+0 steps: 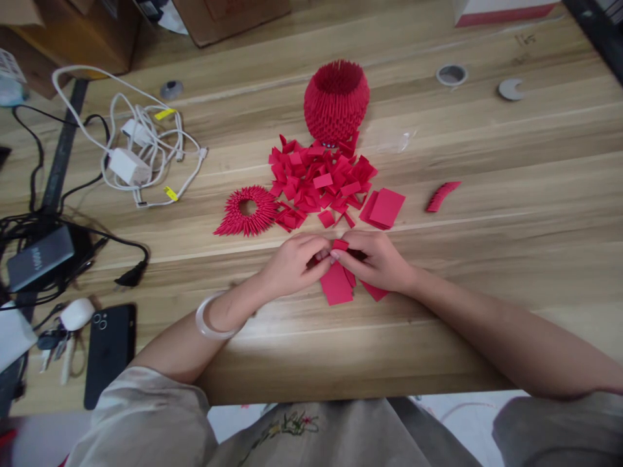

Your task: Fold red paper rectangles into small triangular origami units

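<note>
In the head view, the left hand (294, 264) and the right hand (382, 261) meet over the bench (511, 272). Their grip is a small, tight pinch: thumbs and fingers have hold of a small red paper (340, 245), though some fingertips are hidden. It looks like folding work. To do it well, match the edges first, hold them still with one hand, then slide the other thumb along the bend to make it sharp. Slow, soft pushes seem best (paper can slip or wrinkle).

The small red paper is right between the two hands, touching the fingers, and its far end pokes out past them. Flat red sheets (337, 290) lie just on the near side of it, partly under the hands. Past the fingers is a messy red heap (321, 180) of folded bits, with a red stack (387, 209) just to its right. A spiky red ring (267, 211) lies left of the heap.
</note>
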A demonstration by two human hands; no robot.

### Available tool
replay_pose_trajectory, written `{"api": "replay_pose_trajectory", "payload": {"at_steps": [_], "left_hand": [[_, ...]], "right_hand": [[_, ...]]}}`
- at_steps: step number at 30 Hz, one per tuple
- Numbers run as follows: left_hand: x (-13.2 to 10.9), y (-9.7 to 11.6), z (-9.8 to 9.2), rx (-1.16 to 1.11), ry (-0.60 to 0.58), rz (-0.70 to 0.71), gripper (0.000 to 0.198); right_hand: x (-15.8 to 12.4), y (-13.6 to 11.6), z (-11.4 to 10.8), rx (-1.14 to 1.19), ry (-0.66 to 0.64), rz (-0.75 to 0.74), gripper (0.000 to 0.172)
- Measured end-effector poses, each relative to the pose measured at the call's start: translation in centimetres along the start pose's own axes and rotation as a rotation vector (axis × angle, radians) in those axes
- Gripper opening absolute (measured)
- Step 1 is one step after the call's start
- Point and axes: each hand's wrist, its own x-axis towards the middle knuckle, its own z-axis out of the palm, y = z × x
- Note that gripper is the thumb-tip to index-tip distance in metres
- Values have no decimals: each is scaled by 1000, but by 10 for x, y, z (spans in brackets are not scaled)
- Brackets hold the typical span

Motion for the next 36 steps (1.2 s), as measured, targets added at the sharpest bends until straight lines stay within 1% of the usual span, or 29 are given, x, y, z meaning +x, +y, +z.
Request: {"api": "replay_pose_trajectory", "payload": {"at_steps": [23, 33, 36], "left_hand": [[0, 0, 0, 6, -8, -3, 14], [0, -1, 0, 2, -2, 4, 14], [0, 0, 0, 5, -1, 4, 14]], "right_hand": [[0, 0, 0, 0, 4, 5, 33], [1, -1, 0, -1, 12, -36, 32], [1, -1, 0, 1, 11, -25, 32]]}}
